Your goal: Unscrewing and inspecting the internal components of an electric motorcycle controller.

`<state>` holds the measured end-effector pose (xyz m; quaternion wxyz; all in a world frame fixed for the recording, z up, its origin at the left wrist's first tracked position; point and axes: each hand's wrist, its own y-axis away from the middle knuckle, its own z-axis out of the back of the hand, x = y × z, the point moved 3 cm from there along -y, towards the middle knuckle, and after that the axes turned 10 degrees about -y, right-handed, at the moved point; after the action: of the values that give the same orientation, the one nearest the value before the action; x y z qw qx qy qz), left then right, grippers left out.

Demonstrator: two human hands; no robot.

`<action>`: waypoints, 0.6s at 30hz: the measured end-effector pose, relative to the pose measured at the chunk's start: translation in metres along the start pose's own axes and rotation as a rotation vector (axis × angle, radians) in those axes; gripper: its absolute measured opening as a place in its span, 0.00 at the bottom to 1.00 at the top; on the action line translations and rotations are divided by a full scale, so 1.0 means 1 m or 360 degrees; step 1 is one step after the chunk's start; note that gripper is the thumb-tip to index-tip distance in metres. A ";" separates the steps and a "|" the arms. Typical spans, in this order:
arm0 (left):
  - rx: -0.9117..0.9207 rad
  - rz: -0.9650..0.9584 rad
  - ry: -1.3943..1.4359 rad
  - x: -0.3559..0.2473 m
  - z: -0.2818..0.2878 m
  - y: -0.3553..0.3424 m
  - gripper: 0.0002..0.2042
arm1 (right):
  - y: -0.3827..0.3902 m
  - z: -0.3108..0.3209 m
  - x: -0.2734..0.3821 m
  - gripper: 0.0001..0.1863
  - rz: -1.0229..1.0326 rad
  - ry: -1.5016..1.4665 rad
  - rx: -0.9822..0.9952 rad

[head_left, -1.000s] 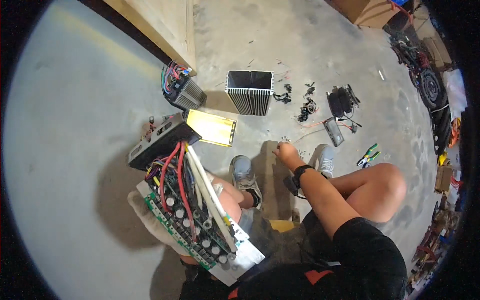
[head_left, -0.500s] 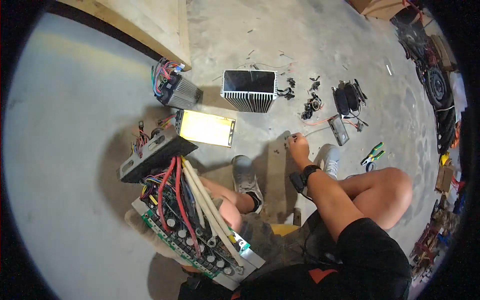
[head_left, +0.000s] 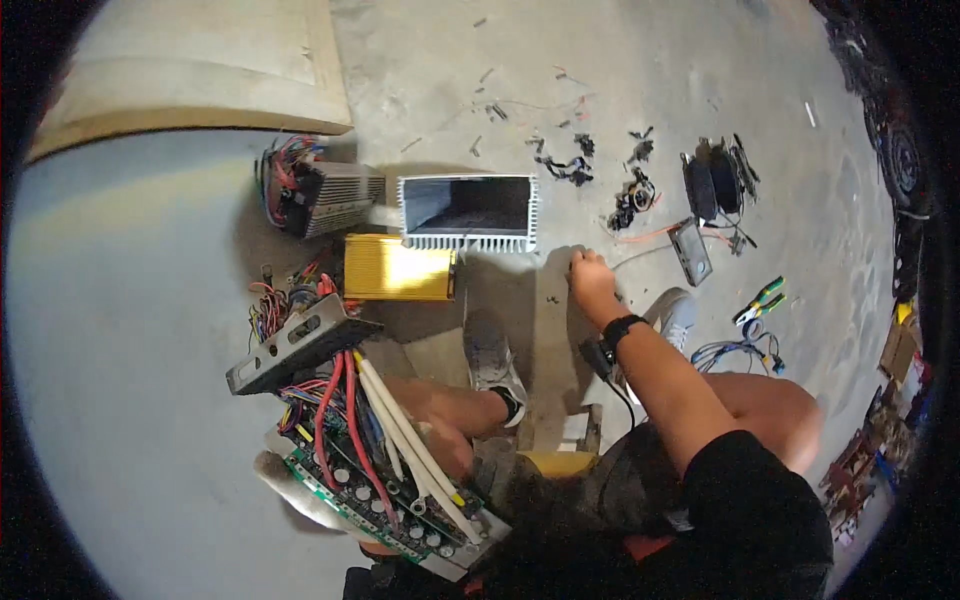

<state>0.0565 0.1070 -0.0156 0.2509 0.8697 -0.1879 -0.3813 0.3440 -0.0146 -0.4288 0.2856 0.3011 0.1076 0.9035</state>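
My left hand (head_left: 315, 507), in what looks like a pale glove, grips the underside of a green circuit board (head_left: 362, 497) over my left leg. Round capacitors sit along the board, and thick red and white cables run from it to a slotted metal end plate (head_left: 300, 345). More coloured wires spread out beyond the plate. My right hand (head_left: 592, 278) reaches down to the floor, its fingers closed together at the ground. Whatever they hold is too small to make out. Small dark bits (head_left: 553, 299), perhaps screws, lie beside it.
Ahead stands a hollow finned aluminium housing (head_left: 468, 243), beside a gold finned box (head_left: 398, 268) and another finned unit with wires (head_left: 340, 198). To the right lie a flat metal plate (head_left: 690, 252), dark cable pieces (head_left: 632, 200), green-yellow pliers (head_left: 760, 301) and blue wires (head_left: 740, 350).
The view has tilted, so the housing's hollow inside now shows and the blue wires come into sight. My right hand stays low at the floor; my left still holds the circuit board.
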 end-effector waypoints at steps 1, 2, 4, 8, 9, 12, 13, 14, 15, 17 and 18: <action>-0.0013 -0.0008 -0.0030 -0.002 -0.002 -0.001 0.31 | 0.000 -0.003 0.006 0.11 -0.0019 -0.0025 0.0032; -0.0026 -0.0008 -0.0044 -0.001 -0.005 0.000 0.31 | -0.002 -0.001 0.006 0.11 0.0056 -0.0046 0.0022; -0.0027 0.0003 -0.0075 0.001 -0.011 -0.006 0.31 | -0.002 0.003 0.007 0.11 0.0071 -0.0090 0.0106; 0.0008 0.0010 -0.0129 0.002 -0.026 -0.010 0.32 | -0.005 0.009 0.015 0.09 -0.0058 -0.0229 0.0250; 0.0020 0.0017 -0.0129 0.002 -0.028 -0.012 0.32 | -0.007 0.013 0.016 0.11 -0.0151 -0.0256 0.0352; 0.0098 0.0035 -0.0132 0.002 -0.035 -0.020 0.32 | -0.008 0.030 0.019 0.13 -0.0303 -0.0310 0.0443; 0.0134 0.0042 -0.0131 0.004 -0.038 -0.023 0.32 | -0.010 0.035 0.017 0.14 -0.0358 -0.0337 0.0451; 0.0180 -0.0004 -0.0163 -0.005 -0.044 -0.019 0.32 | -0.022 0.040 0.032 0.14 -0.0306 -0.0372 0.0398; 0.0241 0.0015 -0.0135 -0.002 -0.043 -0.025 0.32 | -0.023 0.046 0.026 0.14 -0.0347 -0.0405 0.0367; 0.0349 0.0016 -0.0107 0.001 -0.045 -0.033 0.32 | -0.027 0.063 0.019 0.14 -0.0363 -0.0430 0.0301; 0.0395 0.0014 -0.0105 0.001 -0.046 -0.034 0.32 | -0.031 0.076 0.018 0.13 -0.0377 -0.0414 0.0241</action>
<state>0.0968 0.1470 -0.0091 0.1366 0.8802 -0.2457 -0.3824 0.3921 0.0225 -0.3713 0.3779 0.4213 0.1721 0.8063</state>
